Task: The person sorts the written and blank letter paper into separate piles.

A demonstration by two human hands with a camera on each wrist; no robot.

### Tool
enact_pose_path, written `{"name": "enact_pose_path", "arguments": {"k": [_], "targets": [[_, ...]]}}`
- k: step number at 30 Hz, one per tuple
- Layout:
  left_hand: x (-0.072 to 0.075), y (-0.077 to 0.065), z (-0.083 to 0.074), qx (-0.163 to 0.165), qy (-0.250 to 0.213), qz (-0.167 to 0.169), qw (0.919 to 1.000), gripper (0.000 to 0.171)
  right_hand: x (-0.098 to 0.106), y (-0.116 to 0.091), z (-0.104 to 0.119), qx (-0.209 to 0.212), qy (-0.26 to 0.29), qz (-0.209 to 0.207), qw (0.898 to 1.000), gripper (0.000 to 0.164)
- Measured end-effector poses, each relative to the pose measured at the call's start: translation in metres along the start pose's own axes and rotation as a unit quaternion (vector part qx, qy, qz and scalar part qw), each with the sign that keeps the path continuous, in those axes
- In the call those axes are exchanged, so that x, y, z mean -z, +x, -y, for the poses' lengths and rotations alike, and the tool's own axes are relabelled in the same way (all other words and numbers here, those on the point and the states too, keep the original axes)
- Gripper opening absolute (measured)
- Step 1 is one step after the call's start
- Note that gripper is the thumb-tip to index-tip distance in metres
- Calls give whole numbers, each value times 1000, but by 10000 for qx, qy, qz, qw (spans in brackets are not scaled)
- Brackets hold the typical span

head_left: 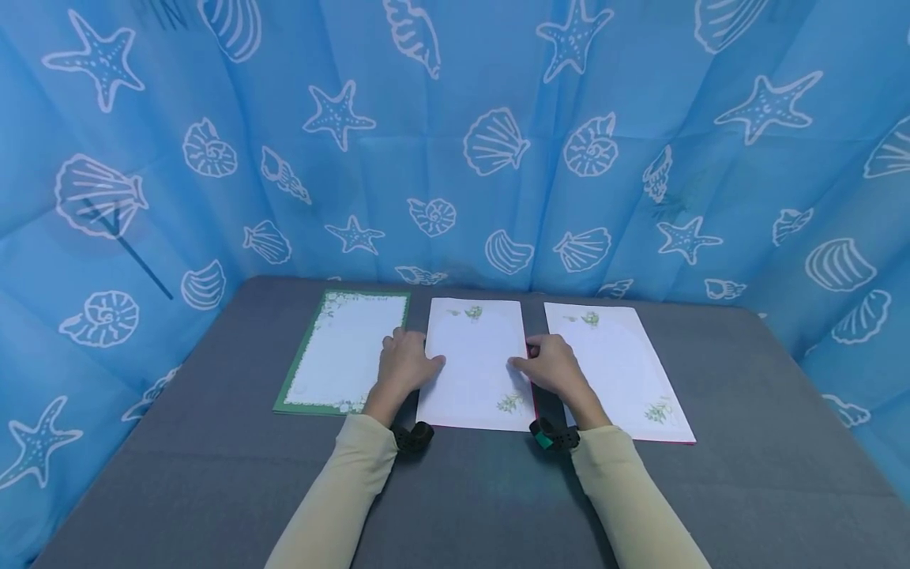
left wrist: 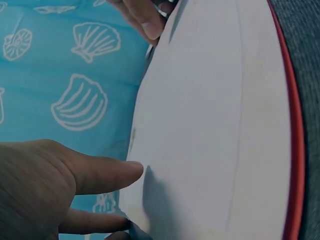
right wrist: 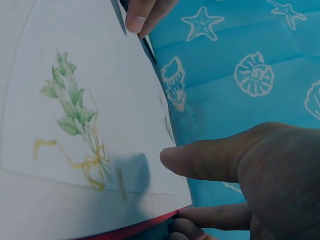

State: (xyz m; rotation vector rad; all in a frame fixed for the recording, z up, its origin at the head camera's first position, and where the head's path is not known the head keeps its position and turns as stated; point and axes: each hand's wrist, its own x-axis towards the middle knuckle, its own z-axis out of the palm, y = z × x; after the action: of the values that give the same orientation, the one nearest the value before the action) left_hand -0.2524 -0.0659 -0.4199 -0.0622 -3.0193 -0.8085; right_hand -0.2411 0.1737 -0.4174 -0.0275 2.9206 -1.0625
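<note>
A white sheet printed with green sprigs [head_left: 475,363] lies flat in the middle of the table, with a red edge under it. At its left edge is my left hand [head_left: 404,365], and at its right edge my right hand [head_left: 558,367]. In the left wrist view the left thumb [left wrist: 112,174] extends over the sheet, its shadow set apart, while other fingers touch the side. The right wrist view shows the right thumb [right wrist: 200,159] likewise raised over the sheet, with the index finger [right wrist: 220,216] at the red edge. The undersides of the fingers are partly hidden.
Left of the middle sheet lies a green-bordered white sheet [head_left: 344,344]. To the right lies another white sheet with sprigs [head_left: 626,371], also red-edged. All rest on a dark grey table [head_left: 483,506]. A blue shell-patterned curtain [head_left: 455,142] hangs behind and at the sides.
</note>
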Motion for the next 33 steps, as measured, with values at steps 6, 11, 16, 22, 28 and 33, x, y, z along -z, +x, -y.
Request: {"name": "enact_pose_path", "arguments": {"k": [6,11,16,22,28,33], "targets": [[-2,-1,-1,-50,-187,-8,9998,43,0,0,2,60,81,8,9999,22],[-2,-1,-3,44,-622,-161,9979,42,2,-1,2,194,68,27,9998,29],[0,-1,-4,118,-1165,-262,9928,38,4,-1,3,225,51,91,9997,38],[2,1,-3,124,-1689,-323,9850,35,6,-1,4,-140,367,-110,9992,32],[3,2,-2,-43,-1918,-382,9807,34,7,0,3,-453,897,-506,9937,40],[6,1,-3,-94,-1987,-413,9791,34,13,0,1,-450,1185,-682,9896,34]]}}
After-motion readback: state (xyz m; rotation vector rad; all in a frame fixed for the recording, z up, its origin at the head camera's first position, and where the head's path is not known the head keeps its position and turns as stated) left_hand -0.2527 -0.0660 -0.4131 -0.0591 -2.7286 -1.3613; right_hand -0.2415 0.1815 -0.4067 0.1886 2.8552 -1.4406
